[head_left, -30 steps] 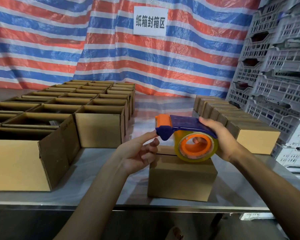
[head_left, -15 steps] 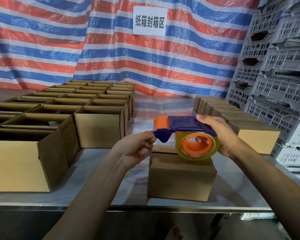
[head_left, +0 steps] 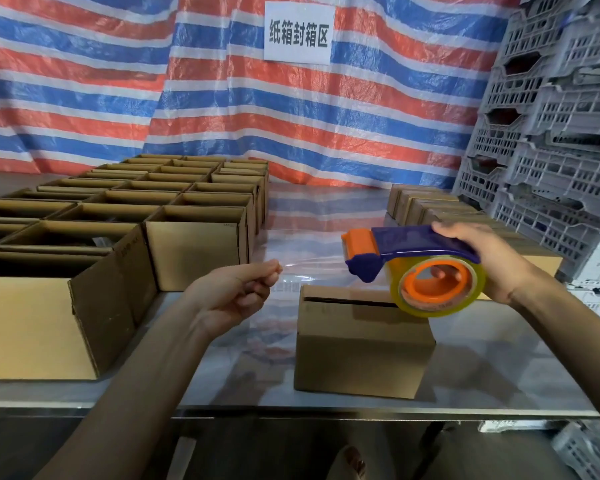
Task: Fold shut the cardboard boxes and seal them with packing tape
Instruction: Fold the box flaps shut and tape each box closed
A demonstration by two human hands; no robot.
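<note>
One closed cardboard box [head_left: 361, 344] is sitting near the front edge of the table [head_left: 482, 375], its top flaps folded in with a dark seam showing between them. The right hand [head_left: 482, 261] is gripping the tape dispenser [head_left: 416, 242] over its blue top, with fingers reaching into the orange core of the tape roll [head_left: 430, 309]. The roll is hanging just above the box's far right corner. The left hand [head_left: 236, 292] is curling its fingers and pinching what looks like the free end of a clear tape strip [head_left: 312, 268]. The strip is hard to make out against the shiny table, and is stretching from the dispenser's orange nose to the fingertips. Many open boxes [head_left: 194, 244] are standing in rows to the left. A row of shut boxes [head_left: 426, 206] is lining the right side, beside stacked grey crates [head_left: 551, 150].
</note>
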